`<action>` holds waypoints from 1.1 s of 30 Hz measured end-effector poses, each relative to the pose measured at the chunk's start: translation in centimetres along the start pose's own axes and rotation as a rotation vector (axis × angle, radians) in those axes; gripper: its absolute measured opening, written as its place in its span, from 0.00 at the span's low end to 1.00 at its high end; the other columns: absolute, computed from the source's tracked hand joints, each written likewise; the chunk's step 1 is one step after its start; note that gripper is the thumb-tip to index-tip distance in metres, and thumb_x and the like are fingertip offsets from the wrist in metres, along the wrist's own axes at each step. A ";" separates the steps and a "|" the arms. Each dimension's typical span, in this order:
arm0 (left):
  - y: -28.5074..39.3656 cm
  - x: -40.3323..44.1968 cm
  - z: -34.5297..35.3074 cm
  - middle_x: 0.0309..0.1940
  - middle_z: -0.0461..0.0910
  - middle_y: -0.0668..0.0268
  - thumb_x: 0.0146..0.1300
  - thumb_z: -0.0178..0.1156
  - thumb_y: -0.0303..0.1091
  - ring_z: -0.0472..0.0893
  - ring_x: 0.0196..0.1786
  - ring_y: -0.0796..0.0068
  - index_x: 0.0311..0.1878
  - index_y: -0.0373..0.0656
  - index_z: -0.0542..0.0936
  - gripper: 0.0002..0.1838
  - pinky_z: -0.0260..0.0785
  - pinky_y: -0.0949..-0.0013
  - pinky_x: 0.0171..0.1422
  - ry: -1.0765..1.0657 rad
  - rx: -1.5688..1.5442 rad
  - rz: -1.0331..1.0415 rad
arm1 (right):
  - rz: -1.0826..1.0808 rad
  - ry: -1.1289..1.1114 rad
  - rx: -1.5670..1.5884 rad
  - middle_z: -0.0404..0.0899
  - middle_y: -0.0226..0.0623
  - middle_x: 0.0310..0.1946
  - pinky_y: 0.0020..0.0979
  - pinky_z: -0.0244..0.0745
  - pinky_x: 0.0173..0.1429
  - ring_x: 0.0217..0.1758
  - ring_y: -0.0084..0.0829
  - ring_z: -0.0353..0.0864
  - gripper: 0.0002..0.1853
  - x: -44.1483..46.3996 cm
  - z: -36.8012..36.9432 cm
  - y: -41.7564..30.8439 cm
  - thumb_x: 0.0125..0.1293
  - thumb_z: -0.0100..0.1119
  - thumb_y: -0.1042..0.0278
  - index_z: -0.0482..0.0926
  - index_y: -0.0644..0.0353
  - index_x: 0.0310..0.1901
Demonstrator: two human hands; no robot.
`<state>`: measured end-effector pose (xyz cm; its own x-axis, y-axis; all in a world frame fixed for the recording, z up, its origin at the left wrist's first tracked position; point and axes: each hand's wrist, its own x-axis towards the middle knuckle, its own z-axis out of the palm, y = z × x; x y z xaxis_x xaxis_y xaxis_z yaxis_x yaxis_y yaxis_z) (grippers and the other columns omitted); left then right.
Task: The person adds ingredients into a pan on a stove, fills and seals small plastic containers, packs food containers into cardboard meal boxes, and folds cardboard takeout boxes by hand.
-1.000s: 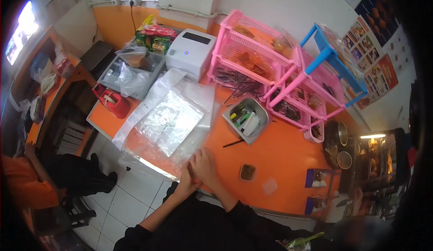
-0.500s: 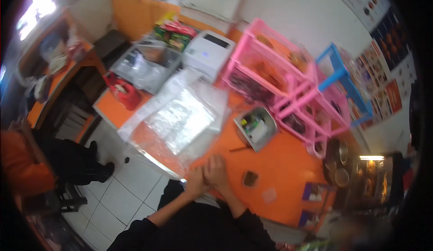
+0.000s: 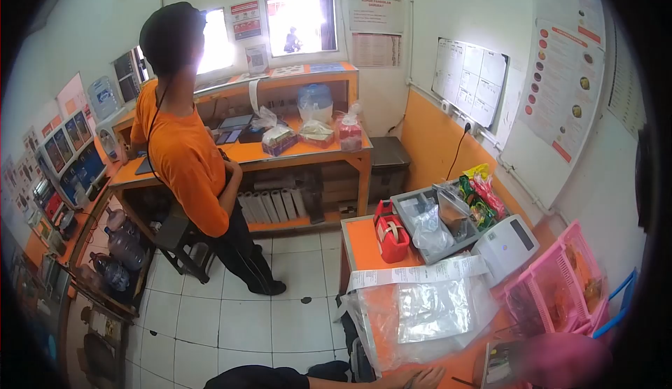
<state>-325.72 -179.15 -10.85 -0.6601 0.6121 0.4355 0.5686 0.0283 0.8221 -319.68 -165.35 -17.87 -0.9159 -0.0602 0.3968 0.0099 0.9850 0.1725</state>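
Note:
At the bottom edge of the head view, my left hand (image 3: 424, 377) lies low over the orange table, partly cut off by the frame. Its visible fingers look stretched out, and nothing shows in them. My right hand cannot be made out here. Clear plastic sheets or bags (image 3: 435, 312) are spread on the table just beyond my left hand. Right of the fingers is a metal container (image 3: 495, 366), partly covered by a blurred pink patch.
A grey tray (image 3: 422, 245) of plastic bags, a red bag (image 3: 390, 235), a white printer-like machine (image 3: 507, 249) and pink baskets (image 3: 539, 298) stand on the table. A person in an orange shirt (image 3: 185, 161) stands by a counter (image 3: 308, 150) and a dark stool (image 3: 177, 238).
The view has swung left and up, bringing the counter, windows and the person into sight. My hands, clasped together before, now show only partly at the bottom edge.

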 end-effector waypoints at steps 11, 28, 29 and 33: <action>2.3 0.8 -2.0 0.59 0.73 0.52 0.51 0.72 0.49 0.74 0.59 0.53 0.67 0.40 0.65 0.44 0.66 0.55 0.62 -0.078 -0.176 0.071 | 0.037 0.122 0.009 0.76 0.60 0.43 0.52 0.73 0.57 0.49 0.59 0.75 0.12 0.7 -0.3 0.1 0.64 0.53 0.70 0.76 0.69 0.45; -4.5 -1.3 2.1 0.44 0.74 0.64 0.73 0.51 0.51 0.75 0.42 0.69 0.56 0.43 0.74 0.21 0.70 0.65 0.43 -0.254 -1.225 -0.489 | 0.555 -0.151 0.375 0.80 0.54 0.33 0.48 0.75 0.41 0.35 0.53 0.80 0.16 1.6 -3.0 -1.0 0.68 0.48 0.59 0.78 0.65 0.35; -5.2 -0.9 2.0 0.41 0.75 0.66 0.73 0.49 0.52 0.74 0.39 0.71 0.53 0.44 0.77 0.21 0.68 0.66 0.41 -0.309 -1.215 -0.342 | 0.599 -0.233 0.397 0.80 0.56 0.32 0.48 0.75 0.41 0.35 0.53 0.80 0.16 1.6 -2.9 -0.9 0.68 0.48 0.59 0.78 0.65 0.35; -4.7 -0.8 1.4 0.38 0.77 0.67 0.72 0.49 0.50 0.74 0.37 0.72 0.49 0.45 0.80 0.20 0.67 0.66 0.42 -0.375 -1.185 -0.132 | 0.653 -0.218 0.431 0.81 0.57 0.34 0.47 0.76 0.43 0.37 0.55 0.81 0.16 0.7 -1.5 -1.1 0.68 0.47 0.62 0.79 0.68 0.40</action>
<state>-327.17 -178.72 -15.57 -0.3870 0.8516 0.3537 -0.4110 -0.5026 0.7605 -319.70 -166.75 -16.44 -0.8367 0.5375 0.1052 0.4549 0.7889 -0.4131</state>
